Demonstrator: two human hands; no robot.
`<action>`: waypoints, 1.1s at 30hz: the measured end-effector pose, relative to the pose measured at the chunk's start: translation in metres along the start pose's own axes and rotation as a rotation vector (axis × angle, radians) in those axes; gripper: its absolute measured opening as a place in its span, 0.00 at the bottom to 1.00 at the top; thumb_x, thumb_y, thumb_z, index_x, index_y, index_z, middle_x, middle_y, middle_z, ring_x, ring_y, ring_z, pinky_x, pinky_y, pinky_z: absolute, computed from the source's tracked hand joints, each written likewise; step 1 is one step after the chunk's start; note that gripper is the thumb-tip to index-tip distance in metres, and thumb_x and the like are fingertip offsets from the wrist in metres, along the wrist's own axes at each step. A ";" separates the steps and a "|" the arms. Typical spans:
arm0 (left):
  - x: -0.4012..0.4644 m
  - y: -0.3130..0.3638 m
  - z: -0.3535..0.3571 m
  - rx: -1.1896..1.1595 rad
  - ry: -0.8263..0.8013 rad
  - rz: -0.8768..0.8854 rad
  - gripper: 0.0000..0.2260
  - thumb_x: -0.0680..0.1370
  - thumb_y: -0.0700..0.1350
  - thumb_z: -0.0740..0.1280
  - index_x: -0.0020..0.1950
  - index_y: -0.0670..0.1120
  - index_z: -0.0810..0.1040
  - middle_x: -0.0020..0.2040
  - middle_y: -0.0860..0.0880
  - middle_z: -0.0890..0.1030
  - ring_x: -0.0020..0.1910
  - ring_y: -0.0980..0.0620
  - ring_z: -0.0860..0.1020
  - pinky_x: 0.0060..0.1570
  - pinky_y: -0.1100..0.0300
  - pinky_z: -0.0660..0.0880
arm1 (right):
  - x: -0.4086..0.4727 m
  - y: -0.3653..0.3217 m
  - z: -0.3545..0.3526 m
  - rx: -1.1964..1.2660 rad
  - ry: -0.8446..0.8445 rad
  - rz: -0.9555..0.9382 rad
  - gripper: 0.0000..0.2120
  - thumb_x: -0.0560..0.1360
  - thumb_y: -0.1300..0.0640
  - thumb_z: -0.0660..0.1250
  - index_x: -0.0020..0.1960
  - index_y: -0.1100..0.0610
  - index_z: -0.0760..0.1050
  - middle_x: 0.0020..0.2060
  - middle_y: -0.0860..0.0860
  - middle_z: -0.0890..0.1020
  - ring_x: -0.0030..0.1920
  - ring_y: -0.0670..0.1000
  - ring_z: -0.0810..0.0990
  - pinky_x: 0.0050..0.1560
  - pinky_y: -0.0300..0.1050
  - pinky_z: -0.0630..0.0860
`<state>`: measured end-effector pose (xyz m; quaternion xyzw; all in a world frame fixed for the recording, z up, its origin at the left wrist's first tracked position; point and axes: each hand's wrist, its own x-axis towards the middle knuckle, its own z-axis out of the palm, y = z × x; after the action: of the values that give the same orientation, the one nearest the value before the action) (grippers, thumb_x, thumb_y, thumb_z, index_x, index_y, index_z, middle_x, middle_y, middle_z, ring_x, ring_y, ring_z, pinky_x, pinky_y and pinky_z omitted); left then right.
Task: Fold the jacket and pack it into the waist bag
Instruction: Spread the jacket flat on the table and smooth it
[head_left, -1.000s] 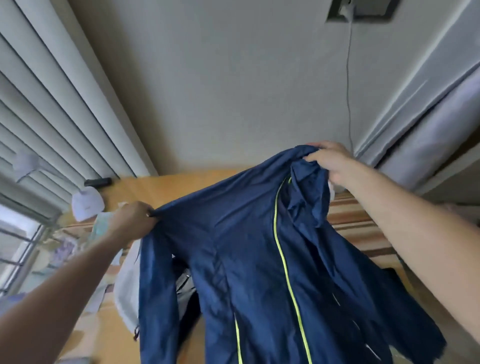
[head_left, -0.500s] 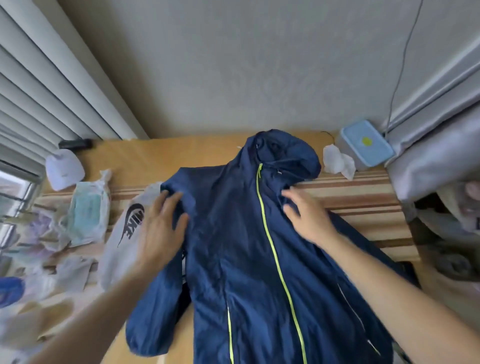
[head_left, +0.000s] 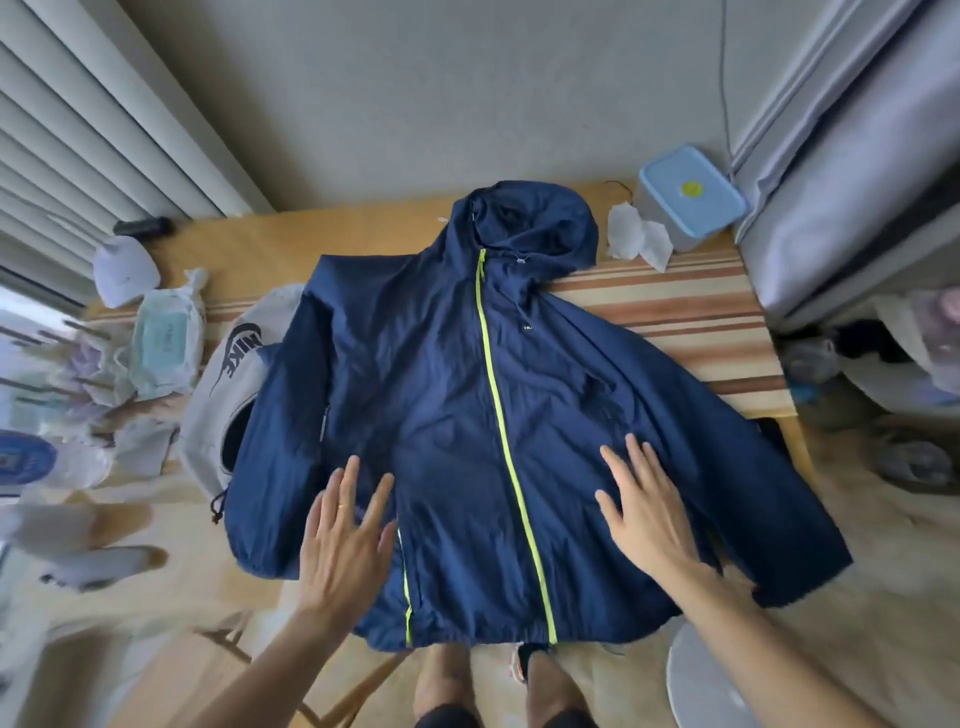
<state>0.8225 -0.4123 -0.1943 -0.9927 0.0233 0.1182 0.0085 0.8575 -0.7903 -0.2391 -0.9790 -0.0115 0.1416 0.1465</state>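
Observation:
A navy hooded jacket (head_left: 447, 395) with a lime-yellow zipper lies spread face up on the wooden table (head_left: 260, 249), hood toward the wall. Its right sleeve hangs past the table's right edge. My left hand (head_left: 348, 540) rests flat with fingers spread on the jacket's lower left front. My right hand (head_left: 644, 514) lies flat and open on the lower right front. A grey waist bag (head_left: 234, 374) with a black swoosh logo lies left of the jacket, partly covered by the left sleeve.
A blue-lidded box (head_left: 691, 197) and crumpled white tissues (head_left: 636, 236) sit at the table's back right. Wipe packs (head_left: 166, 343), a white cap (head_left: 124, 270) and paper clutter fill the left side. A striped cloth (head_left: 675, 312) covers the right part. Blinds stand left, curtain right.
The jacket went from held up in the air to lying flat on the table. Both hands let go of it and slid down from the shoulders to the lower front.

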 end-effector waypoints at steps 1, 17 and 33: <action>-0.013 0.003 0.005 -0.003 -0.029 -0.019 0.27 0.79 0.58 0.56 0.76 0.50 0.72 0.76 0.36 0.69 0.71 0.33 0.72 0.66 0.41 0.71 | -0.023 0.007 0.009 -0.003 -0.005 -0.002 0.29 0.79 0.49 0.68 0.77 0.54 0.67 0.79 0.61 0.62 0.78 0.64 0.63 0.70 0.60 0.72; -0.077 -0.008 0.055 -0.560 -0.086 -0.412 0.15 0.74 0.36 0.67 0.59 0.48 0.81 0.54 0.46 0.84 0.51 0.42 0.81 0.48 0.53 0.76 | -0.131 0.014 0.048 0.414 0.213 0.447 0.16 0.69 0.73 0.73 0.52 0.56 0.82 0.57 0.58 0.77 0.43 0.59 0.83 0.55 0.56 0.79; -0.109 -0.028 0.011 -0.320 -0.190 -0.330 0.23 0.79 0.49 0.65 0.74 0.50 0.69 0.69 0.43 0.68 0.67 0.41 0.72 0.59 0.50 0.76 | -0.135 -0.036 0.016 0.143 -0.369 0.338 0.24 0.79 0.48 0.66 0.74 0.48 0.68 0.78 0.55 0.59 0.71 0.55 0.73 0.65 0.49 0.73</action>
<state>0.7151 -0.3793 -0.1786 -0.9562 -0.1588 0.2101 -0.1274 0.7243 -0.7594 -0.2065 -0.9117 0.1358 0.3408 0.1851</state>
